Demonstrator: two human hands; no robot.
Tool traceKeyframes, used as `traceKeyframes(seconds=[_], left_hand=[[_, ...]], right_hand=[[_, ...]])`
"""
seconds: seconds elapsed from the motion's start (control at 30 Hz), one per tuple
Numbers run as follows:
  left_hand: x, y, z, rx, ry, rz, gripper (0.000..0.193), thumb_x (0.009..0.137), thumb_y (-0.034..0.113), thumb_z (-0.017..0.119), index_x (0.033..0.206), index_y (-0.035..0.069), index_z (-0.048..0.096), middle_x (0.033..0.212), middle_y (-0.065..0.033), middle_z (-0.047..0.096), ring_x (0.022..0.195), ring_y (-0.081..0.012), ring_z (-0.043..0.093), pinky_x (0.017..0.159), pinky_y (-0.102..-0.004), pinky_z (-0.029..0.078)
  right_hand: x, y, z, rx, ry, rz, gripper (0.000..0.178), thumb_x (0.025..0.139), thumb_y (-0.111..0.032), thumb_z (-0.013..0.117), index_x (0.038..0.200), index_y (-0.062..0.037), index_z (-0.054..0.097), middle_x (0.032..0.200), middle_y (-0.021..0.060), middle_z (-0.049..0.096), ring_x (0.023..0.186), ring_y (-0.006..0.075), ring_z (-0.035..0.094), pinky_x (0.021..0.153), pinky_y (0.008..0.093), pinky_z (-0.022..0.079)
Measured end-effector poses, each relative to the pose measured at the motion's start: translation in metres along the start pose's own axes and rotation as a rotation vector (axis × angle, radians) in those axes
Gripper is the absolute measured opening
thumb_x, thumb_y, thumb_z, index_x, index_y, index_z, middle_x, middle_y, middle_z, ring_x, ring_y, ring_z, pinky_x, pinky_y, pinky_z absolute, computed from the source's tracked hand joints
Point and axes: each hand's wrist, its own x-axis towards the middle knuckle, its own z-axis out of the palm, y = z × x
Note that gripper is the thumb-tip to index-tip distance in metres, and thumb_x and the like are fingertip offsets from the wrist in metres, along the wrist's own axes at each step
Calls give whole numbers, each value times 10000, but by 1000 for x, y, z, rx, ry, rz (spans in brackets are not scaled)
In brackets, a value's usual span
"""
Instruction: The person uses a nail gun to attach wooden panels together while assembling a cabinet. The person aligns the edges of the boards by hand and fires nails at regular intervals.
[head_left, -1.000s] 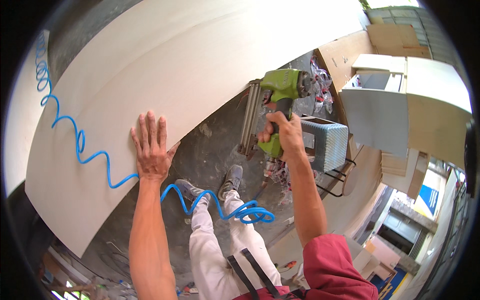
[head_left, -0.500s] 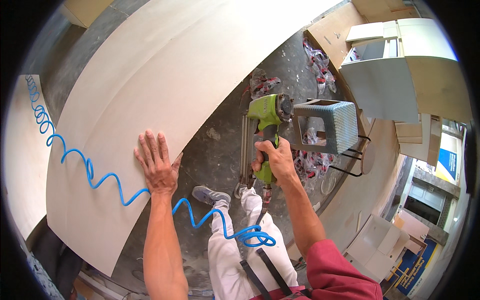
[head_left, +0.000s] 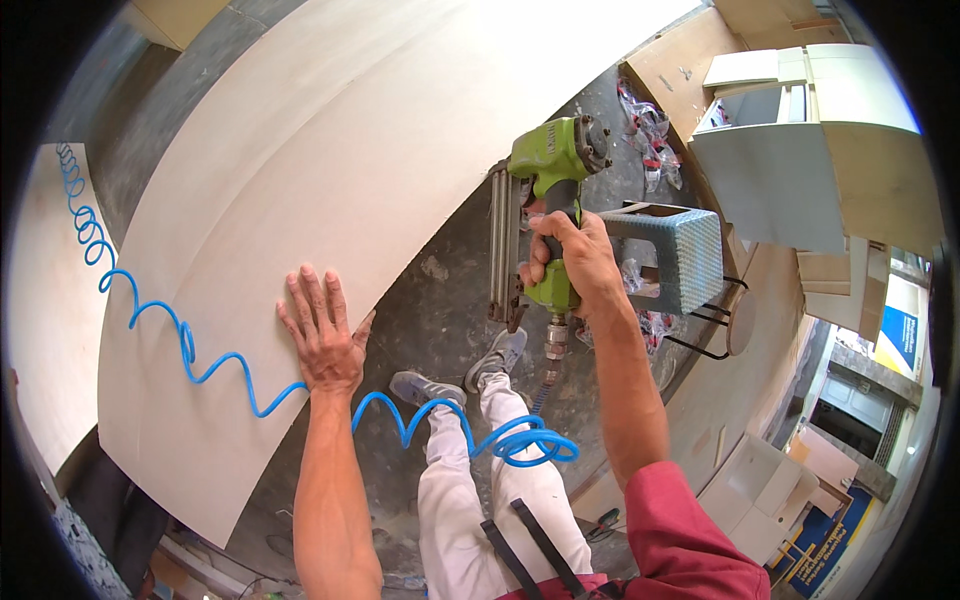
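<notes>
My right hand (head_left: pixel 580 255) grips the handle of a green pneumatic nail gun (head_left: pixel 548 160), held up over the floor just off the panel's edge. Its long grey magazine points down toward my feet, and a metal air fitting sits under the handle. My left hand (head_left: pixel 328 335) lies flat with fingers spread on a large pale wooden panel (head_left: pixel 220 290), near its right edge. A coiled blue air hose (head_left: pixel 205 370) runs across the panel, passes under my left forearm and loops in front of my legs.
A grey-blue textured stool (head_left: pixel 680 260) stands right of the nail gun, beside a round stool with black legs (head_left: pixel 740 318). Plastic-wrapped parts (head_left: pixel 650 135) lie on the dark floor (head_left: pixel 420 270). Pale cabinet pieces (head_left: pixel 770 180) are stacked at the far right. Another panel (head_left: pixel 50 330) is at far left.
My right hand has raised the nail gun upward and slightly right, closer to my view. My left hand stays flat on the panel. The hose loop has shifted right and up.
</notes>
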Motion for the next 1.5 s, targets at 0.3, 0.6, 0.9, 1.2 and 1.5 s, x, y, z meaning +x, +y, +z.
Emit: traceKeyframes(seconds=[0.3, 0.6, 0.9, 1.2, 1.5], left_hand=[[0, 0, -5, -49, 3, -6, 841, 958, 483, 583, 1598, 69, 229, 1669, -193, 153, 1531, -414, 155, 1204, -618, 179], [2, 2, -5, -63, -8, -16, 857, 942, 481, 599, 1596, 64, 234, 1670, -191, 152, 1535, -410, 145, 1207, -615, 175], [2, 2, -5, -93, 14, -20, 838, 949, 488, 582, 1591, 61, 251, 1665, -194, 171, 1534, -412, 153, 1210, -613, 168], [1, 2, -3, -85, 21, -17, 839, 955, 498, 566, 1594, 62, 244, 1664, -196, 172, 1534, -411, 154, 1213, -610, 158], [1, 3, -2, -77, 16, -18, 862, 942, 496, 587, 1599, 70, 227, 1671, -191, 148, 1539, -402, 139, 1216, -607, 162]], right_hand=[[-29, 6, 14, -90, -98, 136, 209, 934, -69, 576, 1113, 34, 545, 627, 63, 505, 465, 191, 506, 519, 383, 465], [-30, 10, 27, -183, -134, 130, 219, 927, -87, 602, 1110, 25, 561, 630, 60, 503, 468, 189, 512, 508, 378, 464], [-29, 13, 26, -189, -129, 131, 231, 933, -89, 594, 1125, 35, 558, 630, 60, 502, 464, 183, 501, 504, 371, 457], [-30, 15, 26, -186, -126, 129, 238, 931, -80, 597, 1139, 30, 560, 621, 57, 504, 460, 178, 498, 502, 367, 452], [-30, 18, 27, -220, -126, 113, 206, 930, -71, 599, 1109, 28, 569, 617, 57, 507, 453, 181, 502, 497, 369, 456]])
